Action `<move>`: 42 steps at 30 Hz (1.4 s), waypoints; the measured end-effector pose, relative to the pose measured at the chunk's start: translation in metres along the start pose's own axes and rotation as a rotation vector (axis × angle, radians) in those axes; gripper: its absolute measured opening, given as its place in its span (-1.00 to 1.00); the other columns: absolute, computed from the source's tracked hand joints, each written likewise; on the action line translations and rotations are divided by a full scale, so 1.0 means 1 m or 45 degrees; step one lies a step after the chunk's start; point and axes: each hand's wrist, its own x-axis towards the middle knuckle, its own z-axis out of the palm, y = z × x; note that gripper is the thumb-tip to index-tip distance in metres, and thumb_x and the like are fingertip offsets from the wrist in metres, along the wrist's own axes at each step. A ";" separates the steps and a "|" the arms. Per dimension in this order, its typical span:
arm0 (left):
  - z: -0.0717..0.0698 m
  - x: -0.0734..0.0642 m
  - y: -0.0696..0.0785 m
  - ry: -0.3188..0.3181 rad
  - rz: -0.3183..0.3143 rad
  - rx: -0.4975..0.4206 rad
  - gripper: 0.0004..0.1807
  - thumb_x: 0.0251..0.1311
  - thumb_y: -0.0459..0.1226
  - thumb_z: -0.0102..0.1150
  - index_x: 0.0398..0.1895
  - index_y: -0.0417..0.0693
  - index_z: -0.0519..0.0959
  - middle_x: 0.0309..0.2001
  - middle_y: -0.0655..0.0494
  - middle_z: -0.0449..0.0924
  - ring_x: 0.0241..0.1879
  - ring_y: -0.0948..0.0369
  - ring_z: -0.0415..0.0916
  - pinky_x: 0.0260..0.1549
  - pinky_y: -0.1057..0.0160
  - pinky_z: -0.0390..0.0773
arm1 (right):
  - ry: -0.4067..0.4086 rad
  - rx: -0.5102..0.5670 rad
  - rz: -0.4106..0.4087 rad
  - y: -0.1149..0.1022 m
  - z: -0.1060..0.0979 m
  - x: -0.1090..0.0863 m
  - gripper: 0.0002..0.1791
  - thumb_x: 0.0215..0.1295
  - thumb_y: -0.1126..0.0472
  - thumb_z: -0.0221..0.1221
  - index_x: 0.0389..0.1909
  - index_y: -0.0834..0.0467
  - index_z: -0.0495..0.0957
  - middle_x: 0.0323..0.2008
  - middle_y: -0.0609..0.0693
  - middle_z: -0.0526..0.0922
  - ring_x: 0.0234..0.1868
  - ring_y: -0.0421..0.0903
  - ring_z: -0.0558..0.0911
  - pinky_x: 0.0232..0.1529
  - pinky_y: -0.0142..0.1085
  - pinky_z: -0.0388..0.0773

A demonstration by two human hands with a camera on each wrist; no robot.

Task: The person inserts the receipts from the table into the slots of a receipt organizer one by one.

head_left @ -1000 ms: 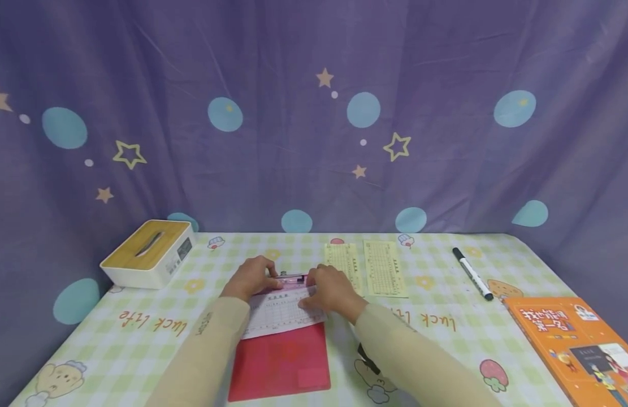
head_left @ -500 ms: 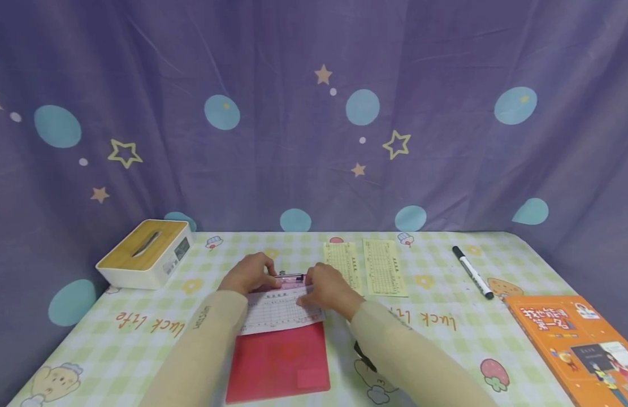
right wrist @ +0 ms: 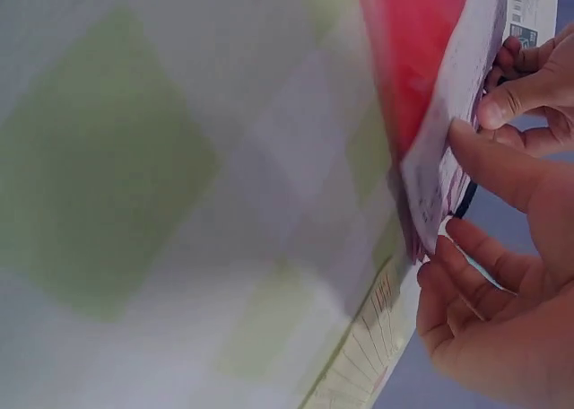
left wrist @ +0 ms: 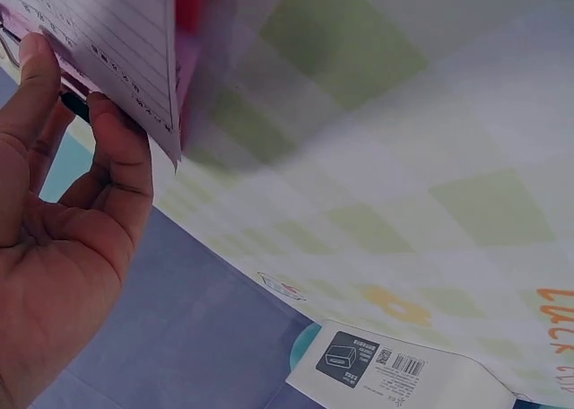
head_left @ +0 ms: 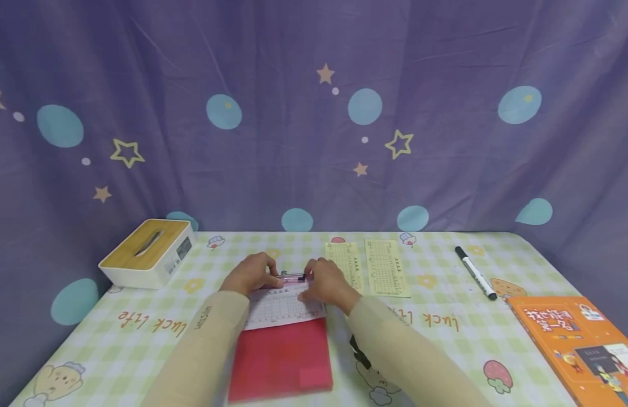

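Note:
A white printed form (head_left: 285, 308), with a pinkish layer under it, covers the upper part of a red folder (head_left: 283, 362) on the table. Along the folder's far edge runs a thin bar with a dark end (head_left: 300, 278); it looks like a clip. My left hand (head_left: 248, 275) pinches at the bar's left part, thumb in front. At its right part my right hand (head_left: 330, 284) holds the form's corner, its thumb (right wrist: 489, 162) on the paper and curled fingers (right wrist: 466, 274) at the edge. What the fingers touch behind the paper is partly hidden.
Two yellow printed slips (head_left: 387, 268) lie just beyond the right hand. A black-and-white marker (head_left: 475, 272) and an orange book (head_left: 573, 339) are on the right. At the back left stands a tissue box (head_left: 147, 251). A black strap (head_left: 359, 353) shows by the right sleeve.
The form's lower edge has shifted slightly away from me, baring more of the red folder. The right hand has moved a little up; both hands keep their hold.

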 end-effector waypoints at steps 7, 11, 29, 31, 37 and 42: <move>0.001 -0.001 -0.002 0.032 -0.006 -0.034 -0.81 0.03 -0.31 0.55 -0.50 -0.13 0.66 -0.45 0.08 0.57 -0.46 0.17 0.35 -0.38 0.21 0.40 | -0.005 0.059 0.072 -0.004 0.004 0.003 -0.52 0.01 0.23 0.56 -0.08 0.29 0.61 -0.19 0.08 0.62 -0.15 -0.01 0.54 0.07 -0.13 0.51; 0.001 0.000 -0.001 0.033 -0.026 -0.019 -0.80 0.01 -0.32 0.56 -0.52 -0.13 0.66 -0.44 0.08 0.58 -0.46 0.16 0.37 -0.37 0.21 0.41 | 0.021 0.041 0.070 -0.006 0.007 0.002 -0.54 0.01 0.20 0.56 -0.12 0.30 0.62 -0.23 0.07 0.58 -0.17 -0.01 0.53 0.05 -0.13 0.51; 0.002 -0.001 0.002 0.038 -0.049 0.035 -0.79 0.01 -0.31 0.57 -0.49 -0.13 0.64 -0.44 0.08 0.57 -0.44 0.15 0.38 -0.34 0.18 0.43 | 0.096 -0.094 0.150 -0.012 0.018 0.000 -0.47 0.12 0.10 0.50 0.07 0.13 0.53 -0.09 0.05 0.54 0.00 0.03 0.48 0.09 0.01 0.32; 0.002 -0.001 0.002 0.038 -0.053 0.033 -0.78 0.01 -0.30 0.57 -0.50 -0.13 0.63 -0.44 0.08 0.56 -0.44 0.14 0.38 -0.34 0.18 0.43 | 0.108 -0.098 0.143 -0.013 0.017 -0.002 -0.50 0.13 0.10 0.50 0.04 0.12 0.53 -0.09 0.05 0.53 0.00 0.04 0.47 0.08 0.01 0.32; 0.004 -0.001 0.001 0.038 -0.058 0.028 -0.76 0.02 -0.30 0.57 -0.51 -0.12 0.61 -0.43 0.08 0.55 -0.45 0.15 0.38 -0.37 0.20 0.42 | 0.155 -0.140 0.104 -0.014 0.018 -0.005 -0.53 0.14 0.09 0.50 -0.02 0.15 0.53 -0.11 0.05 0.50 0.01 0.04 0.45 0.04 -0.03 0.34; 0.006 -0.001 0.000 0.063 -0.005 0.071 -0.74 0.02 -0.30 0.56 -0.53 -0.11 0.58 -0.44 0.09 0.54 -0.45 0.15 0.36 -0.36 0.19 0.41 | 0.222 -0.281 -0.093 -0.015 0.018 -0.013 -0.59 0.16 0.11 0.48 -0.05 0.13 0.57 -0.16 0.00 0.51 -0.03 0.00 0.49 -0.02 -0.10 0.40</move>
